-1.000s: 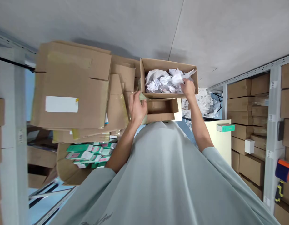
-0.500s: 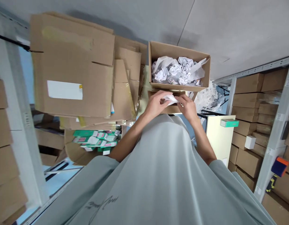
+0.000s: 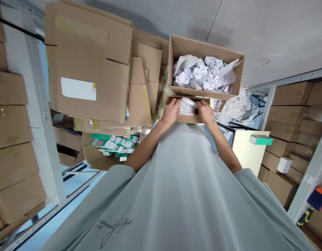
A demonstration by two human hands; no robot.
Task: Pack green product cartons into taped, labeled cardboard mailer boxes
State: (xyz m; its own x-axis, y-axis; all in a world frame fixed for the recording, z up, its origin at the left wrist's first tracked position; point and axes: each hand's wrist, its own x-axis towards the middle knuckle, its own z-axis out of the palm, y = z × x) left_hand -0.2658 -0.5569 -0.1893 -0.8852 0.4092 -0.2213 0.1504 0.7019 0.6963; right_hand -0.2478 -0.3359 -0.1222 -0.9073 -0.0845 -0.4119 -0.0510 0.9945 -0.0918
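Observation:
A small open cardboard box stands directly in front of my body. White paper is spread across its opening, partly down inside it. My left hand pinches the paper's left edge, with the fingers curled at the box's left side. At the right edge of the paper, my right hand has its fingers closed on it. Whatever lies under the paper is hidden.
Behind stands a larger carton of crumpled paper. Flattened cardboard is stacked to the left, above a carton of green-white boxes. A green box sits on a cream panel at right. Shelves of cartons flank both sides.
The paper, bunched between my hands above the box, is now lower and spread wider in its opening. My hands have moved slightly apart. The camera view has shifted a little.

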